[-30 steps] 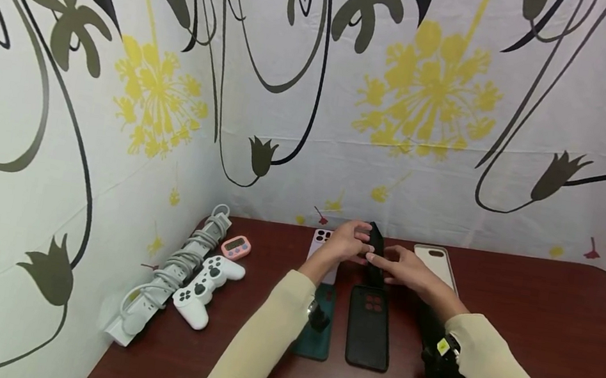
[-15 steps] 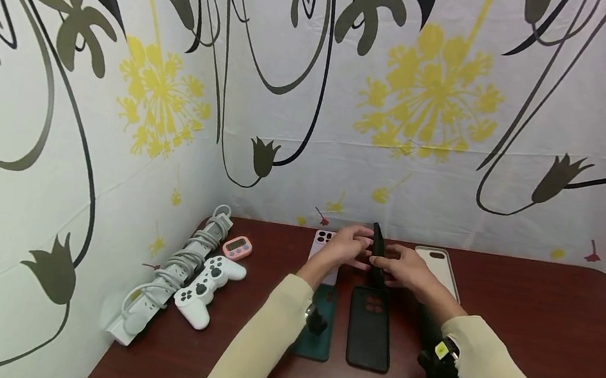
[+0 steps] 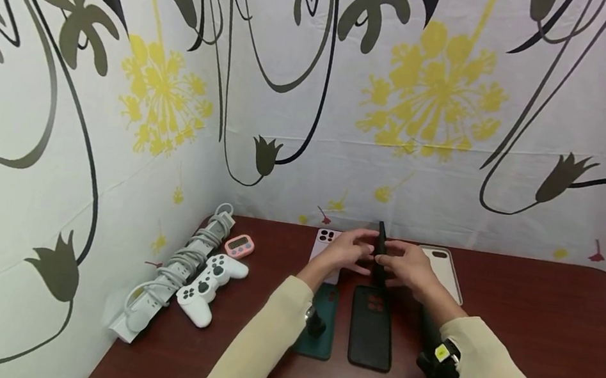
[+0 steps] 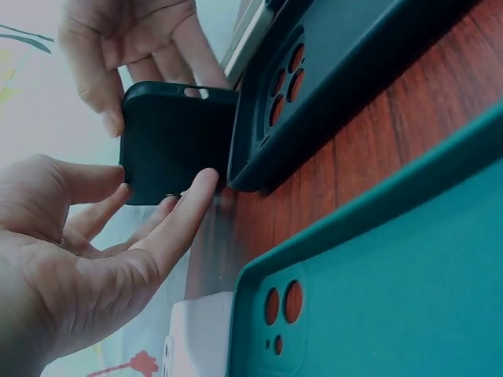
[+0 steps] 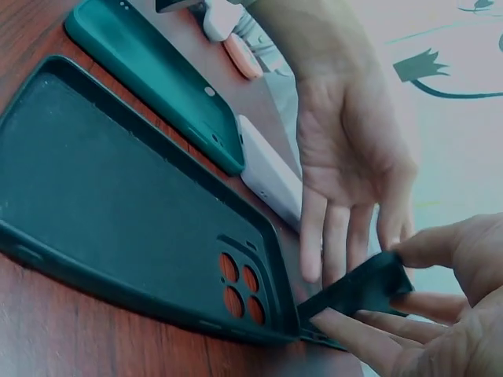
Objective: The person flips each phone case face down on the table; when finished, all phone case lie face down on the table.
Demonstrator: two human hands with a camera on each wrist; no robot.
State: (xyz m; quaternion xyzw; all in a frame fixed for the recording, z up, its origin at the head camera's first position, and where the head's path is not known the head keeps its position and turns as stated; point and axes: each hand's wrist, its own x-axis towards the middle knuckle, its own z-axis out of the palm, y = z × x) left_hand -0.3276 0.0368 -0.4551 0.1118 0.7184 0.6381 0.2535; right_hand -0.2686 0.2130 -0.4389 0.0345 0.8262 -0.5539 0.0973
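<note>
Between both hands, a black phone case (image 3: 381,245) stands upright on its end, turned edge-on in the head view. The left wrist view shows its flat face and a cutout in its top edge. My left hand (image 3: 349,250) pinches one upper corner with thumb and fingertip, another finger stretched across its face. From the other side, my right hand (image 3: 407,265) holds it between thumb and fingers. Directly in front lies a larger black phone case (image 3: 370,337) with several round camera holes. To its left lies a teal phone case (image 3: 323,345), partly under the left forearm.
A pale lavender phone case (image 3: 320,251) lies behind the left hand, a cream phone case (image 3: 449,277) behind the right. Farther left are a white game controller (image 3: 213,283), a pink timer (image 3: 239,246) and a cord-wrapped power strip (image 3: 174,274). Patterned fabric (image 3: 301,202) borders the table.
The black case has turned from showing its broad side to standing nearly edge-on. Both hands keep close around it, shifting only slightly to the right.
</note>
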